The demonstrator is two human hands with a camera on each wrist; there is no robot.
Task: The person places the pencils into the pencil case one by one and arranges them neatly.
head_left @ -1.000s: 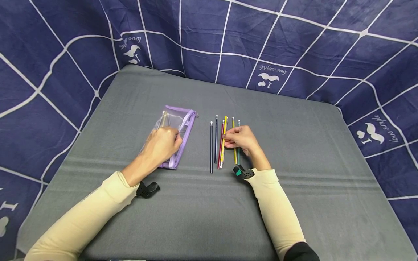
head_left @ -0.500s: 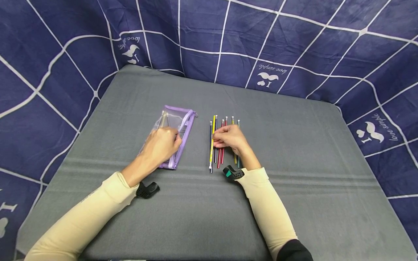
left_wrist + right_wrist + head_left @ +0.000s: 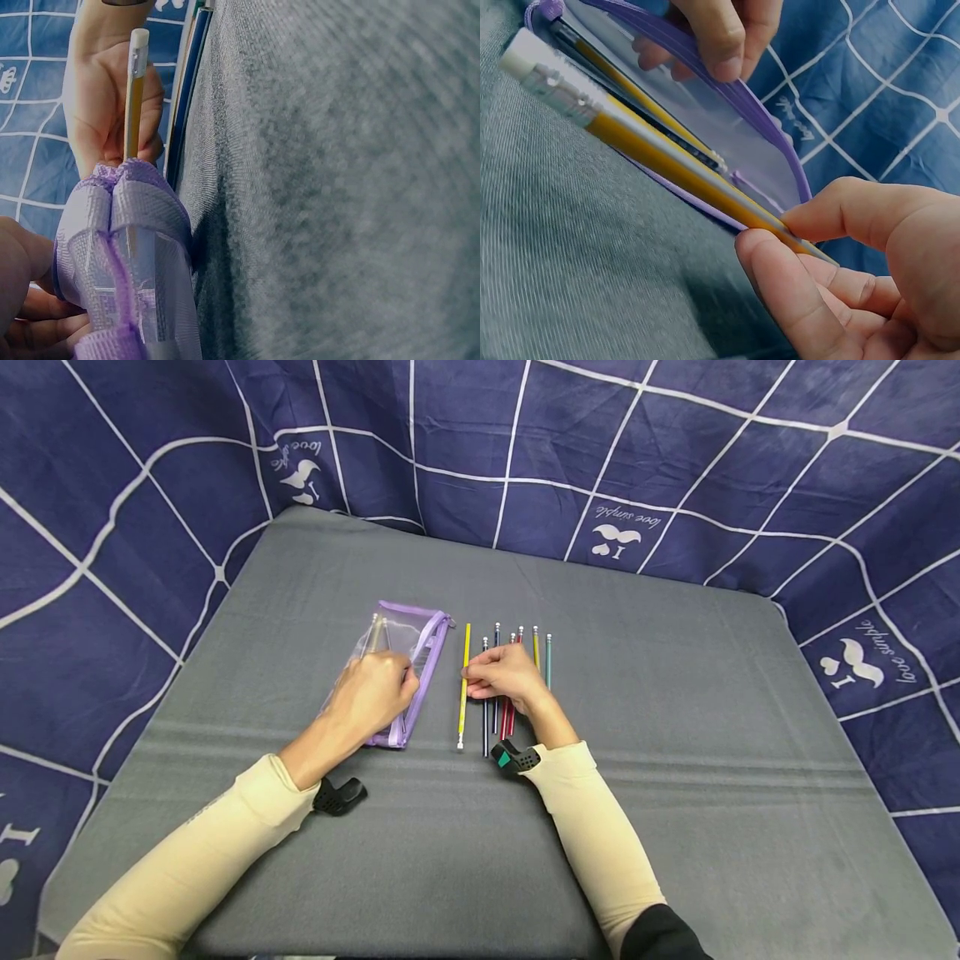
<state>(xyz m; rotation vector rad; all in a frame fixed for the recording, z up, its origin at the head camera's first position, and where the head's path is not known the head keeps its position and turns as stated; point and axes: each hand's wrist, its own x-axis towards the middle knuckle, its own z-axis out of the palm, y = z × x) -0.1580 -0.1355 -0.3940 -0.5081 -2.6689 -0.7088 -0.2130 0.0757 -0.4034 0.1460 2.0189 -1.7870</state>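
A clear pencil pouch with purple trim (image 3: 429,664) lies on the left part of the table. My left hand (image 3: 375,689) grips it by the opening edge, and in the right wrist view the mouth gapes, with pencils (image 3: 630,86) inside. Just right of the pouch, my right hand (image 3: 510,675) pinches a yellow pencil (image 3: 462,714) between thumb and fingers. The pencil's white eraser (image 3: 519,54) points toward the near side. In the left wrist view the held pencil (image 3: 133,112) stands beyond the pouch's zipper edge (image 3: 120,176).
Several pencils lie side by side under and beside the right hand: dark blue ones (image 3: 485,727), red ones (image 3: 512,720), a yellow one (image 3: 536,647) and a green one (image 3: 549,660). Grey cloth (image 3: 712,735) covers the table, with a blue checked curtain (image 3: 465,443) behind.
My right hand has carried the yellow pencil leftward, from over the row of pencils to beside the pouch. My left hand and the pouch have stayed in place.
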